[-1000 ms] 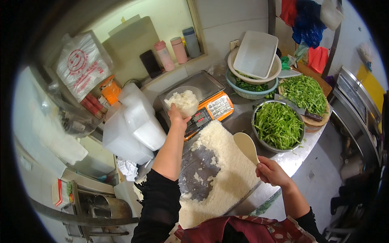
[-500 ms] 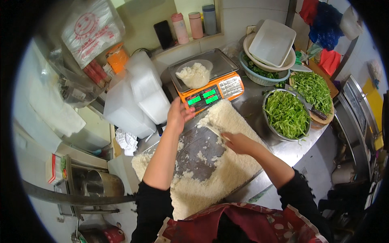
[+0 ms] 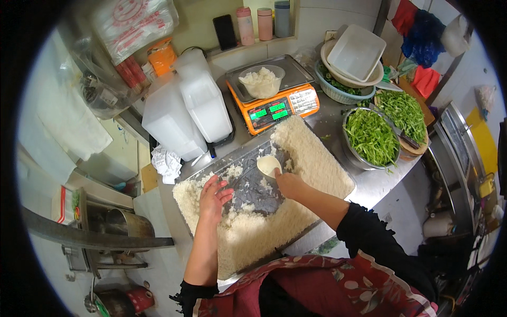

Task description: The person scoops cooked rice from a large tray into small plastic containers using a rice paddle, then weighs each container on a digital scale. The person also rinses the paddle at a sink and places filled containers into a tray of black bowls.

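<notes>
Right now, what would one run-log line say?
left hand: empty, above rice | right hand: gripping rice paddle | clear bowl: on orange digital scale

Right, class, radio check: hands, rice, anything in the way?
Left hand open. Right hand gripping scoop. Rice spread in tray, some in tub on scale. Nothing seen blocking scoop.

Your right hand (image 3: 290, 186) covers the grip of the rice paddle (image 3: 268, 165), the lower edge crops your floral apron (image 3: 364, 277), the cream bowl (image 3: 376, 76) hides some greens (image 3: 334, 80) in the blue basket (image 3: 342, 95), and digits on the orange scale (image 3: 274, 109) are too small to read.
</notes>
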